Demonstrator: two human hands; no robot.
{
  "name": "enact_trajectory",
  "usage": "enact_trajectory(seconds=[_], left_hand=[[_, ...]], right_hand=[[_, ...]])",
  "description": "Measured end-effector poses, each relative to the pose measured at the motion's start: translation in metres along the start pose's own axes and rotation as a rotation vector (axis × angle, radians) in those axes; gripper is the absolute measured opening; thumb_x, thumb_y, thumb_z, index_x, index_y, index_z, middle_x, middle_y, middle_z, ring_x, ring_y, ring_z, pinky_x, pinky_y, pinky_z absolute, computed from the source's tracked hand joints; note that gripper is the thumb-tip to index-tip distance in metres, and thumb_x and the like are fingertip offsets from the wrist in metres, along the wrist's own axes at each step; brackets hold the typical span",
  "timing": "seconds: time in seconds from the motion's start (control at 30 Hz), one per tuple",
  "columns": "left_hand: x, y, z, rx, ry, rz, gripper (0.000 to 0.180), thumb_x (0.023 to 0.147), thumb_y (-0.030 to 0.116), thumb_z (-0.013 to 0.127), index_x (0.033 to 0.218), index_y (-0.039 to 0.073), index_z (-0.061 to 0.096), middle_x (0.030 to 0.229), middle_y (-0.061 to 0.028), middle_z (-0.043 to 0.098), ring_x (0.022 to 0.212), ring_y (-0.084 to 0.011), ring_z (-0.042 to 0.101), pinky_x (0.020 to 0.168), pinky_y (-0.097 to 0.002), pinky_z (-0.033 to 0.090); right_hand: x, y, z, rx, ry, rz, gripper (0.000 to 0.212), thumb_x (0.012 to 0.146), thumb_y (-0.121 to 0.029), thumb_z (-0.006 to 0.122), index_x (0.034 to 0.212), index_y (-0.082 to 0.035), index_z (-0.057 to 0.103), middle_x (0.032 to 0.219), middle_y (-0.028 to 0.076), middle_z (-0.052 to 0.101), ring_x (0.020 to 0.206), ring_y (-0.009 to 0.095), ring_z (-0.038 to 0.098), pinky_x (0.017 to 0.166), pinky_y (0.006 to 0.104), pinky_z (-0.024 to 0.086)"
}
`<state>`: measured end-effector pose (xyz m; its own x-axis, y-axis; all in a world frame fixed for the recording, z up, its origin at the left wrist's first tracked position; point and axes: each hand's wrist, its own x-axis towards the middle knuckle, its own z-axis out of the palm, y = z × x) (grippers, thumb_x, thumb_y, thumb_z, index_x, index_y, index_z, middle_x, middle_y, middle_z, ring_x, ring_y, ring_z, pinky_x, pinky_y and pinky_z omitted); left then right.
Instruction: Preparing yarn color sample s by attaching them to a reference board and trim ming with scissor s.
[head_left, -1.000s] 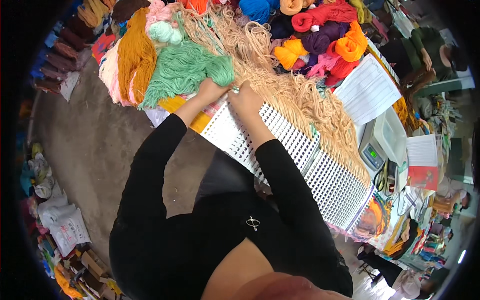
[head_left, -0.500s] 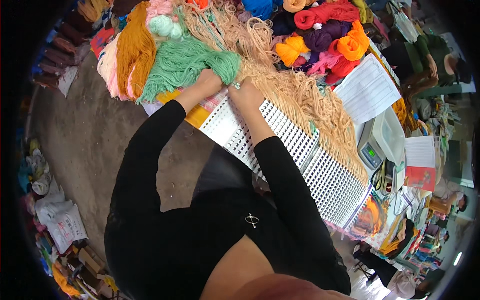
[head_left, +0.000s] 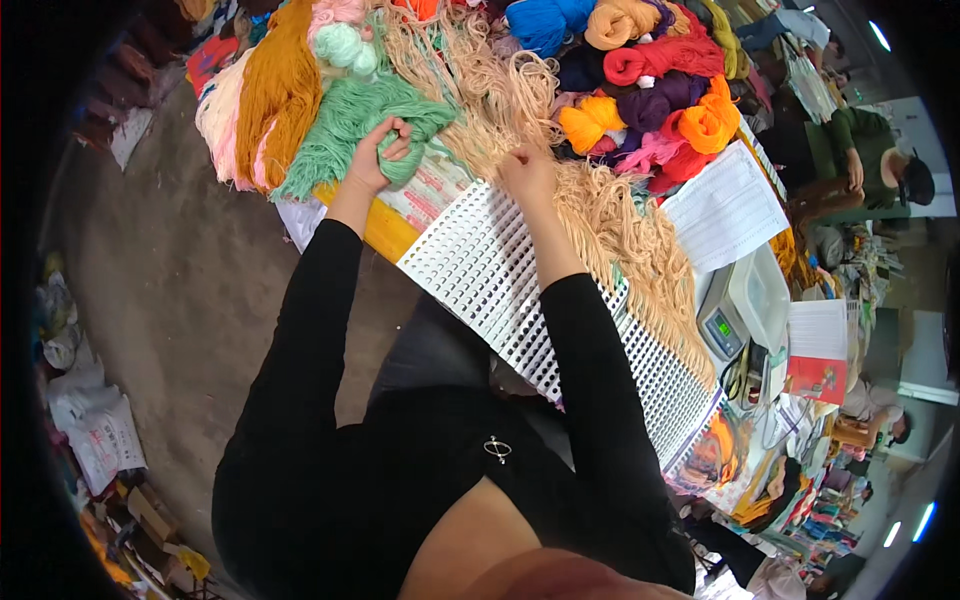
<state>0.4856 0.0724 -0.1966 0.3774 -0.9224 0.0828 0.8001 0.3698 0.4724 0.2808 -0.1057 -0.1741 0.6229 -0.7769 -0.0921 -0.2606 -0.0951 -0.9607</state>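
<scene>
My left hand (head_left: 378,156) is closed around the end of a green yarn skein (head_left: 335,125), its fingers curled over the loops. The rest of that skein spreads to the left across the table. My right hand (head_left: 528,178) is over the beige yarn (head_left: 590,215), with its fingers bent together in a pinch. What lies between those fingertips is too small to make out. Below my right hand are white cards with rows of punched holes (head_left: 480,255), running along the table's near edge. Beige strands lie along their far side.
Mustard yarn (head_left: 275,90) hangs at the left. Bright skeins, including an orange one (head_left: 708,125), are heaped at the back. To the right are a paper sheet (head_left: 725,205) and a scale (head_left: 725,325) with a white tray. A person in green (head_left: 870,140) is beyond.
My hands were close together at the green skein's end. My right hand has moved right to the beige yarn, while my left has moved left, gripping the green yarn.
</scene>
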Motion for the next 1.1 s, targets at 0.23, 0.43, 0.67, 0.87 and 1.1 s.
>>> enact_trajectory(seconds=[0.23,0.43,0.67,0.87,1.1], left_hand=[[-0.008,0.003,-0.007,-0.118,0.011,-0.024,0.018,0.092,0.017,0.05,0.087,0.001,0.055,0.095,-0.0111,0.056,0.054,-0.0095,0.04,0.047,-0.0208,0.034],[-0.001,-0.001,0.002,-0.15,0.017,-0.02,0.018,0.092,0.016,0.048,0.086,0.001,0.054,0.096,-0.0113,0.055,0.059,-0.0104,0.041,0.048,-0.0209,0.035],[-0.007,0.008,0.002,-0.21,-0.01,-0.007,0.024,0.091,0.024,0.05,0.097,0.001,0.053,0.089,-0.0082,0.052,0.061,-0.0109,0.041,0.05,-0.0209,0.034],[0.024,0.063,0.068,-0.089,-0.151,0.078,0.053,0.09,0.029,0.05,0.134,0.002,0.037,0.094,-0.0102,0.056,0.055,-0.0084,0.039,0.05,-0.0189,0.032],[0.011,0.063,0.174,0.908,-0.004,0.082,0.038,0.09,0.037,0.052,0.11,0.006,0.061,0.091,-0.0004,0.059,0.062,-0.0022,0.042,0.054,-0.0174,0.037]], right_hand=[[0.005,-0.023,0.025,-0.658,0.031,-0.133,0.025,0.074,-0.025,0.06,0.084,-0.003,0.066,0.082,0.016,0.064,0.077,0.032,0.062,0.068,0.0379,0.049],[0.013,-0.024,0.003,-0.319,0.283,-0.413,0.021,0.083,-0.022,0.058,0.082,-0.002,0.063,0.081,0.013,0.062,0.069,0.026,0.058,0.064,0.0343,0.046],[-0.048,-0.098,-0.015,0.514,0.299,-0.396,0.015,0.094,-0.018,0.05,0.093,-0.003,0.049,0.076,0.005,0.059,0.061,0.007,0.05,0.058,0.0203,0.041],[-0.151,-0.085,0.05,0.386,-0.279,-0.432,0.006,0.088,-0.004,0.05,0.093,-0.002,0.051,0.088,0.008,0.058,0.075,0.015,0.057,0.068,0.0278,0.046],[-0.189,-0.102,0.055,-0.131,-0.551,-0.35,0.019,0.084,-0.017,0.059,0.096,-0.003,0.062,0.084,0.012,0.064,0.077,0.026,0.062,0.068,0.034,0.049]])
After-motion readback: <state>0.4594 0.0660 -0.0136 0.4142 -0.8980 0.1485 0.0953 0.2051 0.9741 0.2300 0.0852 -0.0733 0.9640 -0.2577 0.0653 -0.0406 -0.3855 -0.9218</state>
